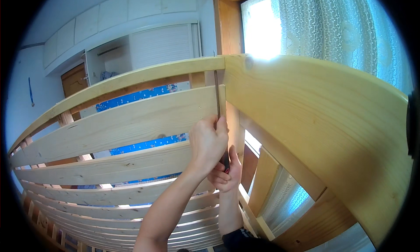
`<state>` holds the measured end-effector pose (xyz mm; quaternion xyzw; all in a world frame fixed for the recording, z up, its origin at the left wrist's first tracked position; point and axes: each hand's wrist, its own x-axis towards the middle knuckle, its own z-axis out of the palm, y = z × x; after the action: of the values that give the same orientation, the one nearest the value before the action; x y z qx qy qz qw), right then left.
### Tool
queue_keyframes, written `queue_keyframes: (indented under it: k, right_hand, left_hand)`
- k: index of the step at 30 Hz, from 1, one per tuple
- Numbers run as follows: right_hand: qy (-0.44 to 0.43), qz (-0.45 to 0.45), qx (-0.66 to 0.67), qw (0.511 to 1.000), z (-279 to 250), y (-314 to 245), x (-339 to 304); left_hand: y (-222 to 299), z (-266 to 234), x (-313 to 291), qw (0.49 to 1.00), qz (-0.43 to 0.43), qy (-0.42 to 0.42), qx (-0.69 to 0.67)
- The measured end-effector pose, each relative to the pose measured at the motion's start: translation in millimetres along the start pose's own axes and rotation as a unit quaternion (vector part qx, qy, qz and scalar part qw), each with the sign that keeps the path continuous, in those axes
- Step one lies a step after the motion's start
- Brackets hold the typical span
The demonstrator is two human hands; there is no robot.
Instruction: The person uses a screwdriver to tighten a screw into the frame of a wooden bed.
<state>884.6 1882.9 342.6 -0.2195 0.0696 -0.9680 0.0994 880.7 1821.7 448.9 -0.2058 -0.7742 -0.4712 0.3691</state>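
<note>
A long screwdriver (217, 92), with a thin dark shaft and a dark handle showing a bit of red, stands nearly upright at the corner of a pale wooden bed frame. My left hand (207, 140) is closed around its shaft, close to the end of the top slat (144, 114). Below and slightly to the right, my right hand (226, 173) has its fingers curled at the handle, the thumb pointing up. The shaft runs up past the slat's end toward the top rail (144, 75). Where its tip meets the wood I cannot tell.
A broad wooden board (319, 116) spans the right side, in front of a bright window (261, 29) and lace curtain (323, 29). More slats (122, 164) stretch down to the left. Behind the rails are a blue patterned panel (140, 96) and a white wardrobe (162, 44).
</note>
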Motion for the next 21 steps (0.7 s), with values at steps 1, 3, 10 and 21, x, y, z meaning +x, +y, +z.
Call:
queue_keyframes:
  k: [1, 3, 10, 21]
  right_hand:
    - [-0.119, 0.108, 0.108, 0.981, -9, -1, 8]
    - [-0.289, 0.207, 0.182, 0.917, -17, 0, 22]
    - [-0.164, 0.135, 0.04, 0.976, -4, 5, 16]
    - [0.098, -0.258, -0.406, 0.871, 21, 17, -2]
  left_hand:
    - [-1, 0, 1, 1.0, 0.001, 0.0, 0.0]
    - [-3, 1, -1, 1.0, 0.017, 0.022, 0.0]
    - [5, -28, -9, 0.994, 0.036, -0.046, 0.097]
    - [-2, -31, -19, 0.997, 0.059, -0.034, 0.047]
